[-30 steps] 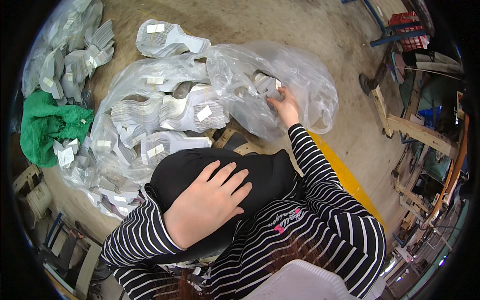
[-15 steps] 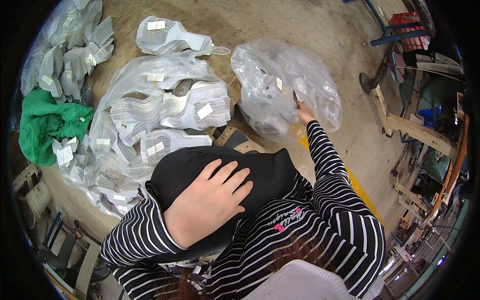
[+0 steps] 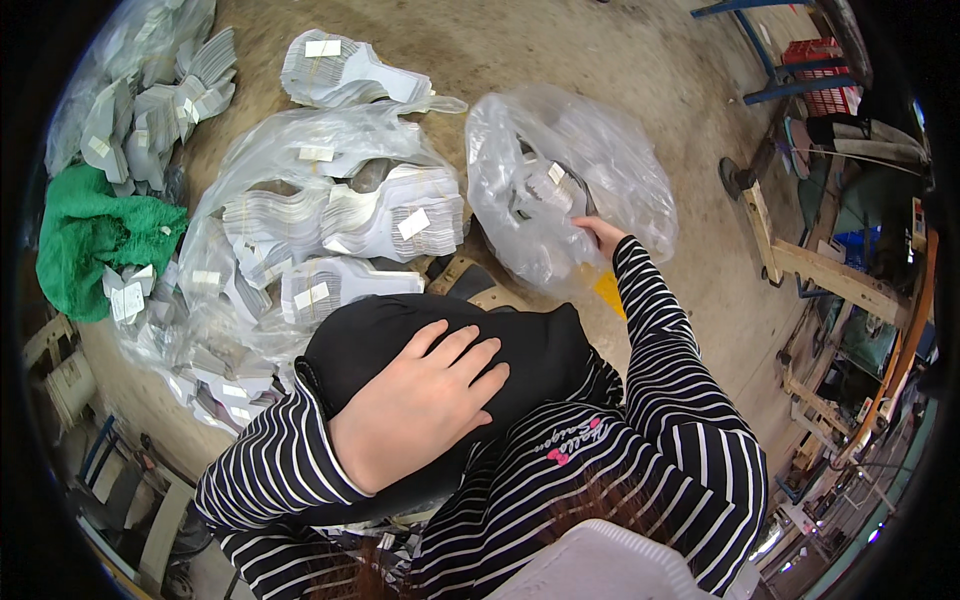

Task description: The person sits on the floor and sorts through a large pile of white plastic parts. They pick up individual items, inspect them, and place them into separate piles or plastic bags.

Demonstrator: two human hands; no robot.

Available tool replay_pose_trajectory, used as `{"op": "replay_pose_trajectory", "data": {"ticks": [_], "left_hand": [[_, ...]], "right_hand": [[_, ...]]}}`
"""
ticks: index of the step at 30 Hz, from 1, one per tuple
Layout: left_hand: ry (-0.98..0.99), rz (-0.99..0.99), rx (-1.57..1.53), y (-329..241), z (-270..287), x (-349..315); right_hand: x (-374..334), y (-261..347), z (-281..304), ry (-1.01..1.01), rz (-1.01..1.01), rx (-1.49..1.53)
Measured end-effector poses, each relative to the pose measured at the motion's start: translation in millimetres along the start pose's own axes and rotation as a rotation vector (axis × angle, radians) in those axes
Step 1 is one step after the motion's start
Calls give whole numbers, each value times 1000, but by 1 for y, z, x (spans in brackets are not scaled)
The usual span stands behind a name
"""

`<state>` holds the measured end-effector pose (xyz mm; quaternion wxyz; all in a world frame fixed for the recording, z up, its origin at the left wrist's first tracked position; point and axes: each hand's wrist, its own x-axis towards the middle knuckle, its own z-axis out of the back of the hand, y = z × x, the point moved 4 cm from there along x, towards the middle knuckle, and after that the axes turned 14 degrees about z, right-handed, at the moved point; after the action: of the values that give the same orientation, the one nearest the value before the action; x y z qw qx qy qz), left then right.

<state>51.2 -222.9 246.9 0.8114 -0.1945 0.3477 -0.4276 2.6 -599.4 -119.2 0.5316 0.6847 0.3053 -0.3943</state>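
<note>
My left hand (image 3: 420, 405) lies flat, fingers spread, on my knee in black trousers (image 3: 540, 345). My right hand (image 3: 600, 235) reaches forward and grips the side of a clear plastic bag (image 3: 565, 180) that stands on the floor and holds stacks of grey cut pieces with white labels. Both arms wear black-and-white striped sleeves. The right hand's fingers are partly hidden against the plastic.
Bundles of grey cut pieces (image 3: 385, 215) in clear plastic lie on the dirt floor to the left, more at the far left (image 3: 150, 110). A green net bag (image 3: 95, 240) lies beside them. Wooden frames (image 3: 810, 270) and a blue metal stand (image 3: 770, 50) are at the right.
My right hand has pushed the clear bag forward and to the right, away from the bundles. The left hand has stayed on my knee.
</note>
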Motion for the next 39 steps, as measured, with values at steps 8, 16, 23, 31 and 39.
{"op": "replay_pose_trajectory", "data": {"ticks": [8, 16, 23, 31, 39], "left_hand": [[4, 3, -3, -1, -2, 3], [-12, -1, -1, -2, 0, 5], [-263, -30, -117, 6, 24, 11], [-765, 74, -259, 46, 73, 4], [-1042, 120, 131, 86, 89, -61]], "right_hand": [[-27, 31, -30, -109, 43, -79], [-120, 94, -70, -186, 450, -455], [-207, 137, -90, -285, 763, -533], [-228, 196, -173, -83, 1079, -576], [-201, 226, -298, 211, 1156, -591]]}}
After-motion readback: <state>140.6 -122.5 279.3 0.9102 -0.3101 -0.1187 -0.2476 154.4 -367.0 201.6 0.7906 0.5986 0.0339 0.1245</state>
